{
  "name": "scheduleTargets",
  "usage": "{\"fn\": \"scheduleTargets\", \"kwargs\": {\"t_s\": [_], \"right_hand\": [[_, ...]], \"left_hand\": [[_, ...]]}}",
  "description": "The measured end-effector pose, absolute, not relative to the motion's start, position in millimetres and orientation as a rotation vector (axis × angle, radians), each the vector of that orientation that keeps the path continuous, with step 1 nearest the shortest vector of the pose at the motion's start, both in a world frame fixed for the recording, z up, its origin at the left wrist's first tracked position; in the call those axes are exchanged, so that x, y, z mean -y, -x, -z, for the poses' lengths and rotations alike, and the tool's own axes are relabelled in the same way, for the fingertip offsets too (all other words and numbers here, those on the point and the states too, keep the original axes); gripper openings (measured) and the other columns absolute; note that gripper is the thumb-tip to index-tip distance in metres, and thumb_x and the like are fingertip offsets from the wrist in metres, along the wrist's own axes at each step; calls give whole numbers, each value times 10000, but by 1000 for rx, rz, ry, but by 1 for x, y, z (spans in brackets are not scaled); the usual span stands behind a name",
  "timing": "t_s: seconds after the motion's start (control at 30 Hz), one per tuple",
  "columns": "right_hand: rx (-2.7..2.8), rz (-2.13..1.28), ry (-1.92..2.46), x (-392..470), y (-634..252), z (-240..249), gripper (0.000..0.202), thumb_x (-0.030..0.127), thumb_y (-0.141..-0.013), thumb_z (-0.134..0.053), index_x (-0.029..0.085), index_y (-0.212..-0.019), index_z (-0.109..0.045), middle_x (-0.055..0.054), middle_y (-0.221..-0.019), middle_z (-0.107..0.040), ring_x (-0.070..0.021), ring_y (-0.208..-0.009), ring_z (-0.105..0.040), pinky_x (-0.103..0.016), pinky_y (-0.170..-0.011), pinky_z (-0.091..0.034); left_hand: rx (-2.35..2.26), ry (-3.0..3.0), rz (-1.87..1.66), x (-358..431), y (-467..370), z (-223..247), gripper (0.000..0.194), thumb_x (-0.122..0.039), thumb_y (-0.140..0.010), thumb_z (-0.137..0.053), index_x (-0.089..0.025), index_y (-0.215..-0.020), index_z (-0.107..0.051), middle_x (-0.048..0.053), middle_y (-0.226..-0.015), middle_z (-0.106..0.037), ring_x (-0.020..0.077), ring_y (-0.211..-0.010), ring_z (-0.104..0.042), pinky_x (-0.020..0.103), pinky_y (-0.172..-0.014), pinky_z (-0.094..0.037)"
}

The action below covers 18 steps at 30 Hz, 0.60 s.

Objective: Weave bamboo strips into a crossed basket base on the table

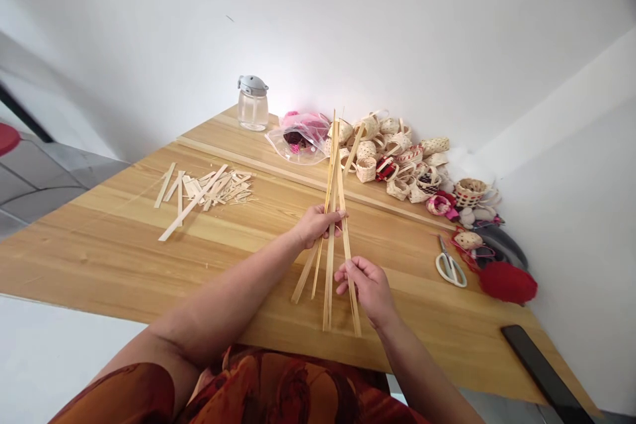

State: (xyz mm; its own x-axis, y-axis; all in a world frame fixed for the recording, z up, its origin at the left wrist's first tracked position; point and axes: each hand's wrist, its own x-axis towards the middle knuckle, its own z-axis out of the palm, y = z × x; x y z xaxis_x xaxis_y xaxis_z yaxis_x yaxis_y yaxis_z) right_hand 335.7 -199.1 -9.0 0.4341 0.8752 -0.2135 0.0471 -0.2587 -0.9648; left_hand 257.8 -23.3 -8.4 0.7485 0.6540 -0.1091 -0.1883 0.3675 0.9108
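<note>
While clamping fanned strips (328,271) in left hand (314,225) mid-frame, pinching one farther down with right hand (368,283), lower centre.

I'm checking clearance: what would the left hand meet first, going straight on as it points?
Past the strips it grips, the left hand would probably meet the small woven baskets first, though its height above the table is unclear.

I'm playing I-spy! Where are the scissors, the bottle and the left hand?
Scissors (450,267): head view, on the handles.
Bottle (253,110): head view, on its clear body.
Left hand (317,225): head view, on its back.
</note>
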Motion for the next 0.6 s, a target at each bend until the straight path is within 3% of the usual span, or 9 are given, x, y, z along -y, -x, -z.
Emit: {"fn": "scheduleTargets", "kwargs": {"t_s": [0.2,0.33,0.47,0.6], "right_hand": [[817,-1064,1664,197,-339,20,427,606,-839,-618,193,-925,-681,-28,-756,-678,-144,-535,-625,-228,-426,-391],[790,-803,1642,196,-350,23,335,541,-845,-639,212,-885,-690,27,-642,-576,-101,-456,-510,-239,-441,-396],[699,-710,1647,206,-363,30,321,527,-858,-635,217,-926,-685,21,-647,-582,-113,-461,-511,-260,-458,-410],[704,-820,1744,217,-366,37,339,537,-845,-638,223,-971,-656,25,-590,-584,-144,-443,-515,-278,-438,-413]], "left_hand": [[-536,-1102,-529,20,-258,15,240,-314,-751,-788,-130,-731,-635,21,-622,-636,73,-443,-543,162,-347,-269],[-550,-1104,-559,15,-257,18,259,-364,-830,-725,-118,-774,-667,42,-675,-663,81,-475,-578,165,-367,-333],[-676,-948,-626,3,-255,18,134,-192,-839,-700,-109,-943,-690,34,-718,-663,117,-587,-673,170,-468,-476],[-689,-852,-652,-5,-250,15,234,-60,-803,-670,-118,-1030,-657,12,-670,-634,145,-638,-707,175,-513,-532]]}}
